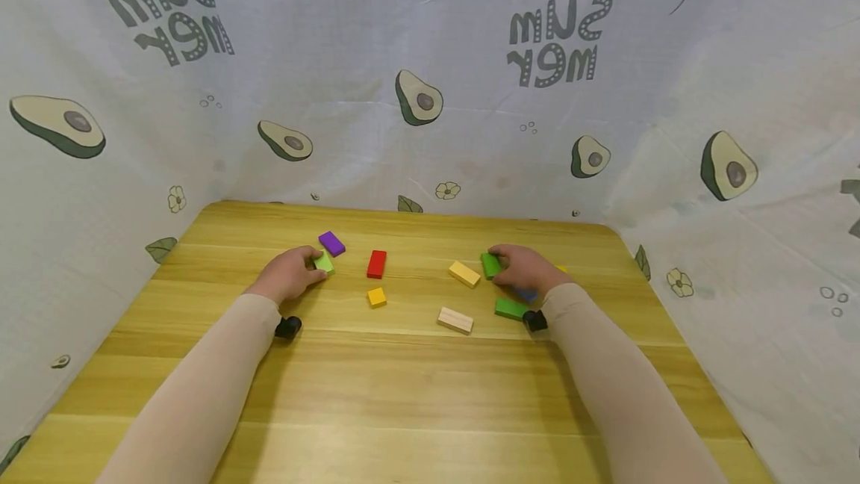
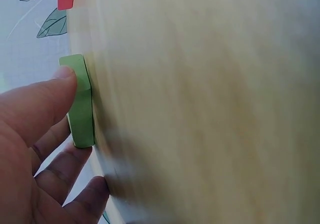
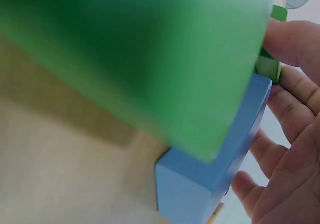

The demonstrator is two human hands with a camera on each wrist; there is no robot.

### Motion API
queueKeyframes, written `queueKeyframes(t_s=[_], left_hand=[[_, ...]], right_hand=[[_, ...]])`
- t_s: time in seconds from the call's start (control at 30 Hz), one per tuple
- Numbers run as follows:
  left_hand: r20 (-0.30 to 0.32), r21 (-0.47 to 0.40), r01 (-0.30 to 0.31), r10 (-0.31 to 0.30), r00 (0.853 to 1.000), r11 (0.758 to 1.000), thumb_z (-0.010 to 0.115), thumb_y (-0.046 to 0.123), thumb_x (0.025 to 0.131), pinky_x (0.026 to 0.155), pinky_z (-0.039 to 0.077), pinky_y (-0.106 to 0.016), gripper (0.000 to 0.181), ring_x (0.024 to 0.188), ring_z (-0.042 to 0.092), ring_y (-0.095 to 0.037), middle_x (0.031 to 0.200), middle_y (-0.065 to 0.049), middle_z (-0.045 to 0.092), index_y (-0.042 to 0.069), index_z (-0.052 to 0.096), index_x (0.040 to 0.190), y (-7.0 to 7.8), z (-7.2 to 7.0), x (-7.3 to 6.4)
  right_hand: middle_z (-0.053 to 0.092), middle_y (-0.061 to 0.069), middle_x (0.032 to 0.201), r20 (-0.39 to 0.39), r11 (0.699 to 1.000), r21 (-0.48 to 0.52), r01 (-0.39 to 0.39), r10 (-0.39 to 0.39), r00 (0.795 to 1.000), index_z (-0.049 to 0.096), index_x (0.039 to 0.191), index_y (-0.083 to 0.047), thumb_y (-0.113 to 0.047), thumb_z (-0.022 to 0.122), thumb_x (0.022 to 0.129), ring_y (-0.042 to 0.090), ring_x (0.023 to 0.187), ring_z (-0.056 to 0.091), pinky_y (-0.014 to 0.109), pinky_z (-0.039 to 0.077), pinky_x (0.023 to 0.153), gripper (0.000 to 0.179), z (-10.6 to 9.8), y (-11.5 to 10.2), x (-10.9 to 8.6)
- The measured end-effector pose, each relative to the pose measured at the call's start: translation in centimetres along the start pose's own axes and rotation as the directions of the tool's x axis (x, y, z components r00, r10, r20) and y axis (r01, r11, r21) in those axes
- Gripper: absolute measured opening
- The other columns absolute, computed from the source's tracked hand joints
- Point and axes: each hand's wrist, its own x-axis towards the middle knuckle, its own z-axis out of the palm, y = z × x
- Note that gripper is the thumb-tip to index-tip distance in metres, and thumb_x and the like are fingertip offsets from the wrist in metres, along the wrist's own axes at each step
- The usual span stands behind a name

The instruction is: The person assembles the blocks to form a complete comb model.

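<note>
Light-green block (image 1: 325, 264) pinched by left hand (image 1: 287, 275), farther green block (image 1: 490, 267) by right hand (image 1: 528, 269): press sides squarely; avoid nudging purple block (image 1: 332, 243), blue block (image 3: 184, 190).

The right hand (image 1: 527, 267) mostly hides the blue block (image 1: 526, 294) and yellow block (image 1: 561, 269). The right wrist view crops the blurred near green block (image 3: 200, 78).

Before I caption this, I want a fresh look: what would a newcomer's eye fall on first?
The left hand, pinching a light green block near a purple block, and the right hand, pinching a darker green block at right, would likely draw the eye first. Between them, a red block stands out on the wooden table.
</note>
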Motion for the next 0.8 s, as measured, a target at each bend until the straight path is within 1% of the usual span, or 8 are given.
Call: queueKeyframes(t_s=[0.17, 0.33, 0.43, 0.53, 0.67, 0.73, 0.8], left_hand=[[0.004, -0.009, 0.013, -0.013, 1.000, 1.000, 0.064, 0.031, 0.107, 0.122, 0.036, -0.063, 0.059, 0.143, 0.048, -0.046, 0.154, -0.024, 0.054, 0.005, 0.047, 0.157, 0.0, -0.1, -0.1], [-0.004, -0.008, 0.014, -0.014, 1.000, 1.000, 0.064, 0.032, 0.106, 0.121, 0.038, -0.062, 0.059, 0.140, 0.051, -0.044, 0.152, -0.024, 0.056, 0.006, 0.048, 0.156, -0.2, -0.2, 0.0], [-0.010, -0.009, 0.013, -0.014, 1.000, 1.000, 0.065, 0.032, 0.106, 0.121, 0.038, -0.062, 0.058, 0.138, 0.052, -0.043, 0.150, -0.023, 0.057, 0.006, 0.049, 0.156, -0.4, -0.2, 0.1], [-0.016, -0.012, 0.012, -0.012, 1.000, 1.000, 0.065, 0.032, 0.106, 0.121, 0.038, -0.062, 0.058, 0.139, 0.052, -0.043, 0.151, -0.023, 0.057, 0.007, 0.049, 0.156, -0.5, -0.2, 0.2], [-0.021, -0.020, 0.005, -0.005, 1.000, 1.000, 0.066, 0.032, 0.105, 0.120, 0.040, -0.061, 0.058, 0.137, 0.054, -0.043, 0.149, -0.023, 0.058, 0.006, 0.051, 0.154, -0.4, -0.3, 0.2], [-0.022, -0.025, 0.001, -0.002, 1.000, 1.000, 0.067, 0.031, 0.105, 0.118, 0.042, -0.061, 0.058, 0.134, 0.055, -0.042, 0.147, -0.023, 0.060, 0.005, 0.052, 0.153, -0.3, -0.3, 0.2], [-0.024, -0.028, 0.000, -0.001, 1.000, 1.000, 0.067, 0.031, 0.104, 0.118, 0.042, -0.060, 0.057, 0.133, 0.056, -0.042, 0.147, -0.023, 0.060, 0.005, 0.052, 0.153, -0.3, -0.2, 0.2]], right_hand=[[0.048, 0.025, 0.159, -0.039, 0.999, 0.051, -0.014, 0.016, 0.999, 0.045, 0.159, -0.008, -0.027, 0.075, 0.096, 0.047, 0.144, 0.047, 0.061, 0.043, 0.117, 0.073, -0.1, -0.2, 0.5], [0.044, 0.022, 0.163, -0.055, 0.997, 0.079, -0.008, 0.013, 0.998, 0.043, 0.161, -0.012, -0.032, 0.074, 0.095, 0.046, 0.147, 0.045, 0.062, 0.041, 0.119, 0.076, -0.5, -1.2, 1.5], [0.042, 0.021, 0.165, -0.045, 0.997, 0.075, 0.019, -0.016, 0.999, 0.041, 0.162, -0.011, -0.033, 0.074, 0.096, 0.045, 0.149, 0.044, 0.062, 0.040, 0.120, 0.077, -1.0, -2.8, 2.3], [0.044, 0.019, 0.164, -0.045, 0.997, 0.074, 0.034, -0.031, 0.998, 0.040, 0.163, -0.013, -0.034, 0.074, 0.096, 0.042, 0.148, 0.045, 0.060, 0.041, 0.120, 0.078, -1.2, -4.9, 3.3], [0.048, 0.016, 0.162, -0.065, 0.996, 0.060, 0.068, -0.064, 0.996, 0.042, 0.162, -0.013, -0.035, 0.076, 0.095, 0.039, 0.145, 0.049, 0.057, 0.043, 0.119, 0.078, -0.8, -7.3, 5.1], [0.050, 0.016, 0.161, -0.071, 0.994, 0.049, 0.093, -0.089, 0.994, 0.043, 0.161, -0.012, -0.034, 0.076, 0.095, 0.038, 0.144, 0.051, 0.055, 0.043, 0.120, 0.077, -0.4, -8.3, 6.0], [0.051, 0.015, 0.160, -0.072, 0.994, 0.048, 0.101, -0.097, 0.993, 0.045, 0.160, -0.012, -0.034, 0.077, 0.095, 0.037, 0.142, 0.053, 0.053, 0.043, 0.120, 0.075, 0.0, -9.1, 6.8]])
